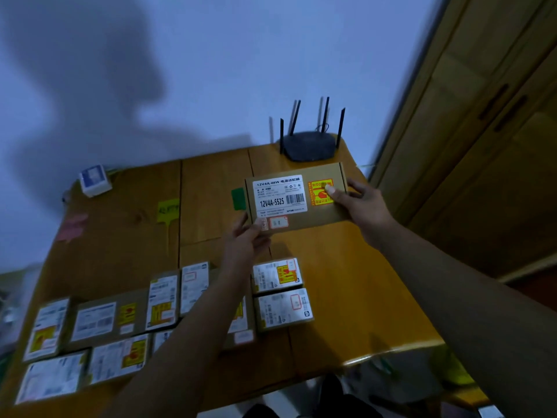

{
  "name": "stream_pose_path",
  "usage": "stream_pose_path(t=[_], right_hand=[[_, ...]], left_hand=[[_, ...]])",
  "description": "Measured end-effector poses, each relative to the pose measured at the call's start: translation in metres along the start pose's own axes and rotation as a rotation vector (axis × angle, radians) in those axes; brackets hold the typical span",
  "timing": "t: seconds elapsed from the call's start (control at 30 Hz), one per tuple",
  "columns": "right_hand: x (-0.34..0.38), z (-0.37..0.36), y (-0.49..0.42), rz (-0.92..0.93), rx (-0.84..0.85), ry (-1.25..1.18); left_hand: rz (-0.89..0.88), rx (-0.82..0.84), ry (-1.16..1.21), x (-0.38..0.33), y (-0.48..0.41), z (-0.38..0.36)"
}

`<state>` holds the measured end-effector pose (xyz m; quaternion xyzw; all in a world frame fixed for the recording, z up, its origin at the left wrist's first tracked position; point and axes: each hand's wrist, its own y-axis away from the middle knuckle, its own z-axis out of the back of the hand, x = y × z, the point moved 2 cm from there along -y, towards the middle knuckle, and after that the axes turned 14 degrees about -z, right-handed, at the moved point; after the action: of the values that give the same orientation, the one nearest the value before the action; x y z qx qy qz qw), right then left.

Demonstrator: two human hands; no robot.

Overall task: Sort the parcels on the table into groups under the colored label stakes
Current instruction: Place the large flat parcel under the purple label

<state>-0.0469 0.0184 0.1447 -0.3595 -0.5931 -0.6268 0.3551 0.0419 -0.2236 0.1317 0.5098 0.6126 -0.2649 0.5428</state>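
A flat brown parcel with a white label and an orange sticker is held above the far right of the wooden table. My left hand grips its near left corner. My right hand grips its right edge, thumb on the orange sticker. A green label stake pokes out just left of the parcel, partly hidden by it. The yellow-green stake lies mid-table and a pink one at the left edge. Several labelled parcels lie in rows along the near side.
A black router with several antennas sits at the table's far right corner. A small white-and-blue box stands at the far left corner. Wooden cabinet doors rise to the right. The wall stands right behind the table.
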Motion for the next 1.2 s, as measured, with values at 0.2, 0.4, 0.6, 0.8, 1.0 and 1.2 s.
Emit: stream_pose_path(t=[0.2,0.4,0.6,0.8,1.0,1.2], right_hand=[[0.003,0.0,0.007,-0.02,-0.06,0.011],[-0.023,0.026,-0.013,-0.096,-0.242,0.081],[-0.054,0.074,-0.058,-0.182,-0.462,0.303],[-0.072,0.126,-0.134,-0.275,-0.446,0.448],[-0.077,0.154,-0.22,-0.307,-0.422,0.497],[-0.082,0.154,-0.274,-0.299,-0.338,0.511]], left_hand=[[-0.057,0.038,-0.16,-0.002,-0.007,0.006],[-0.229,0.131,-0.51,0.032,-0.022,-0.01],[-0.131,0.252,-0.772,0.094,-0.045,-0.063],[-0.044,0.232,-0.801,0.154,-0.083,-0.121],[-0.009,0.188,-0.846,0.19,-0.152,-0.166],[0.011,0.121,-0.883,0.217,-0.204,-0.18]])
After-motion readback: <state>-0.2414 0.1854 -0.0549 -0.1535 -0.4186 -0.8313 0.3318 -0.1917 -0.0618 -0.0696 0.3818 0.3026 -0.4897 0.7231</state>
